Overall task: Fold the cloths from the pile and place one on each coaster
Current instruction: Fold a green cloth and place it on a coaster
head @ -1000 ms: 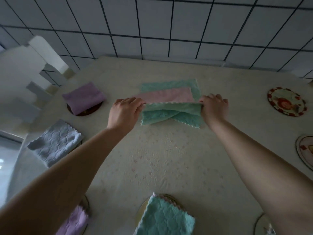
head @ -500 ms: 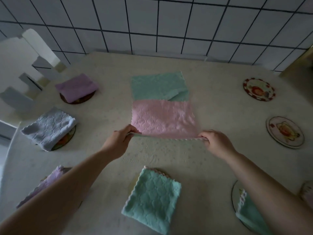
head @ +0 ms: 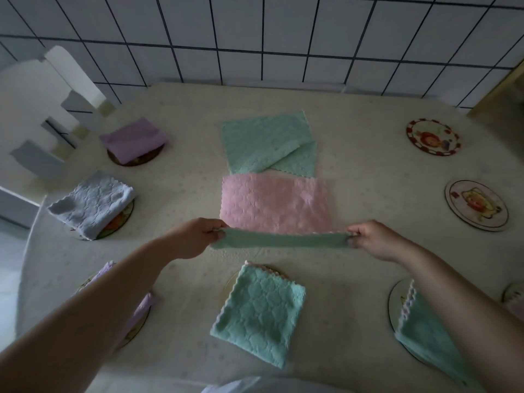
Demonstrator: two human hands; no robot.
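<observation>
My left hand (head: 195, 239) and my right hand (head: 374, 239) each pinch a near corner of a pink-and-green cloth (head: 275, 205) stretched between them above the table. Its pink face lies away from me; its green underside shows along the near edge. Behind it the pile's green cloth (head: 263, 143) lies on the table with one corner turned over. Two bare coasters (head: 432, 137) (head: 476, 209) sit at the right. Folded cloths cover other coasters: purple (head: 133, 140), grey (head: 90, 204), green (head: 259, 310), green (head: 431, 333) and lilac (head: 141, 304) under my left arm.
The table (head: 354, 154) has a pale patterned covering and meets a white tiled wall (head: 255, 38) at the back. A white chair (head: 37, 109) stands at the left edge. Another coaster (head: 514, 296) shows partly at the far right edge.
Both hands have pulled the cloth off the pile toward me and lifted its near edge. The green cloth beneath is uncovered.
</observation>
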